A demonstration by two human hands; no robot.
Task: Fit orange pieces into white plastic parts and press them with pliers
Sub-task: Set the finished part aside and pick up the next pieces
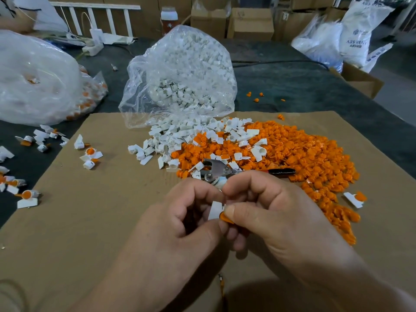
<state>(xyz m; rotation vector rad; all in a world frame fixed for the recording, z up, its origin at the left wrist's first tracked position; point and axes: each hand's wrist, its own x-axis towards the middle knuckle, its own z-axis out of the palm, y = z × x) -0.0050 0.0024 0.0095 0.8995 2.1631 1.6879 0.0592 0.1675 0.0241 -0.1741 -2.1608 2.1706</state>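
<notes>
My left hand (180, 219) pinches a white plastic part (215, 210) above the cardboard sheet (90, 221). My right hand (270, 212) presses an orange piece (226, 218) against that part with thumb and fingers. Just beyond my fingers, metal pliers (217, 171) lie on the pile, their black handle (282, 171) pointing right. A heap of orange pieces (304, 154) covers the right of the cardboard. Loose white parts (180, 136) spill from a clear bag (180, 70) at the centre.
Fitted white-and-orange parts (90, 154) lie scattered at the left, more (24, 194) at the cardboard's left edge. A large clear bag (33, 79) sits at far left. Cardboard boxes (249, 23) and white sacks (355, 30) stand behind the dark table (292, 79).
</notes>
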